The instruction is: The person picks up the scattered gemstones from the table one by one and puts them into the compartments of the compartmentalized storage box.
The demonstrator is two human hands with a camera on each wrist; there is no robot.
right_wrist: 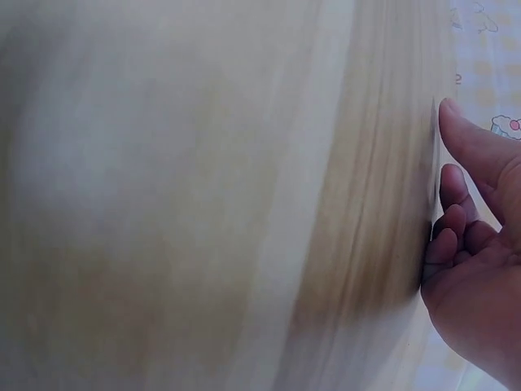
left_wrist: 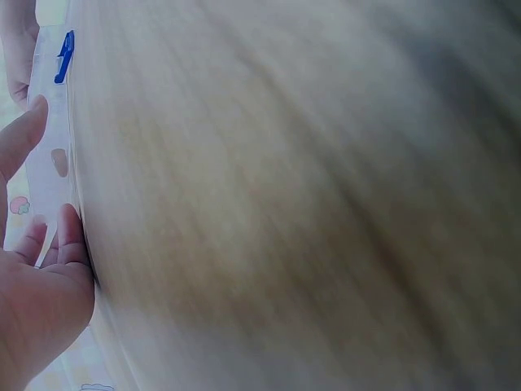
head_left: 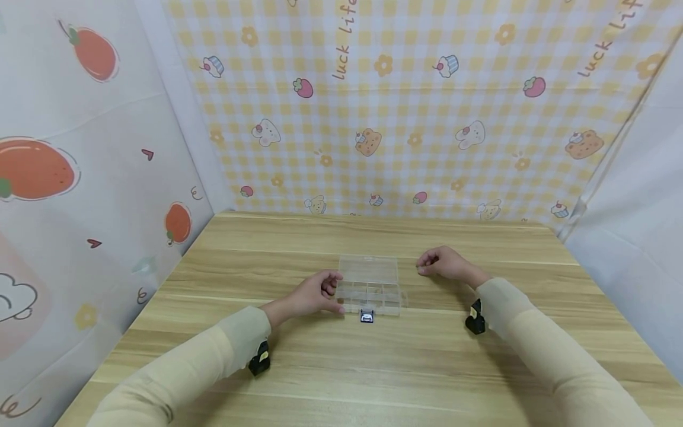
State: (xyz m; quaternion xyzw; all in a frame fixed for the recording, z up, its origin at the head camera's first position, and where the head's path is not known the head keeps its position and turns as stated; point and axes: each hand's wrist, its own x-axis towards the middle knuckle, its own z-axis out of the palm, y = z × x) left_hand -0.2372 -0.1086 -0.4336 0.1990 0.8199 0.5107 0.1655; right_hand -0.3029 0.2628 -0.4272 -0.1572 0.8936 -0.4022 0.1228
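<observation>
A clear plastic compartment box (head_left: 392,310) lies on the table with its lid (head_left: 368,270) folded back. My left hand (head_left: 315,293) holds the box's left end, thumb by the front corner and fingers along the side. A small brown piece (head_left: 340,301) shows in the front left compartment, also visible as a brown spot (left_wrist: 59,162) in the left wrist view. At the box's front edge is a blue clasp-like piece (head_left: 366,315). Right of the box, my right hand (head_left: 445,264) seems to pinch a small thin piece (head_left: 419,270) low over the table; its kind is unclear.
The wooden table (head_left: 341,367) reaches back to a yellow checked curtain (head_left: 368,107). White cloth walls stand on the left (head_left: 107,148) and right (head_left: 640,178). Each wrist bears a black camera, one on the left (head_left: 259,359) and one on the right (head_left: 475,318).
</observation>
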